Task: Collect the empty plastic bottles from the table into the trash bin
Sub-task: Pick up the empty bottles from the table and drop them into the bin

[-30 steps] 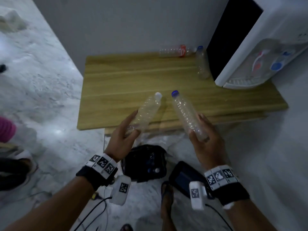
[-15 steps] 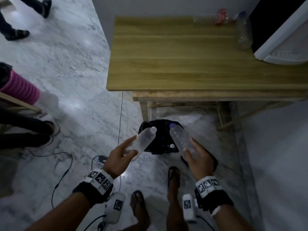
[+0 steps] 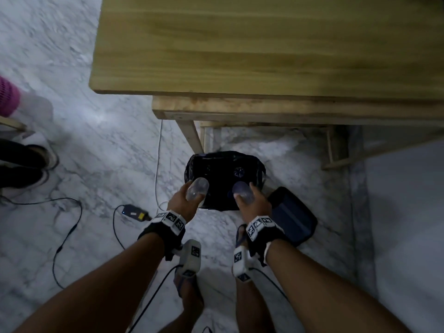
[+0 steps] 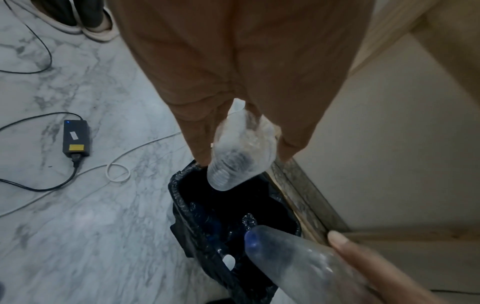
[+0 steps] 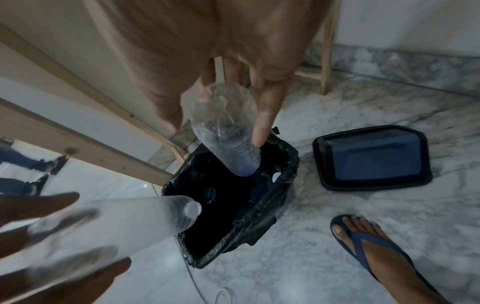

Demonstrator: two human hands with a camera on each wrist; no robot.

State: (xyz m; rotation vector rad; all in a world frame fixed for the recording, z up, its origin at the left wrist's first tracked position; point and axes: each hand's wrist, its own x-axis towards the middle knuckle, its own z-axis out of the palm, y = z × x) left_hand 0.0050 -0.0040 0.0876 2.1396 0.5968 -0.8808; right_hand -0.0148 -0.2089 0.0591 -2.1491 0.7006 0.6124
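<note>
The black-lined trash bin stands on the floor by the wooden table's leg. My left hand grips a clear white-capped bottle near its base, cap tilted down over the bin's left side. In the left wrist view this bottle hangs just above the bin's rim. My right hand holds a clear blue-capped bottle, cap down over the bin's right side. Its neck dips just inside the liner. Other bottles lie dimly inside the bin.
The bin's dark lid lies on the marble floor to the right. A black power adapter and loose cables lie to the left. My feet in blue sandals stand close behind the bin. Another person's shoes are at the far left.
Both hands have come down from the table's front edge to the bin, and both bottles have tipped cap-down. My view has dropped from the tabletop to the floor.
</note>
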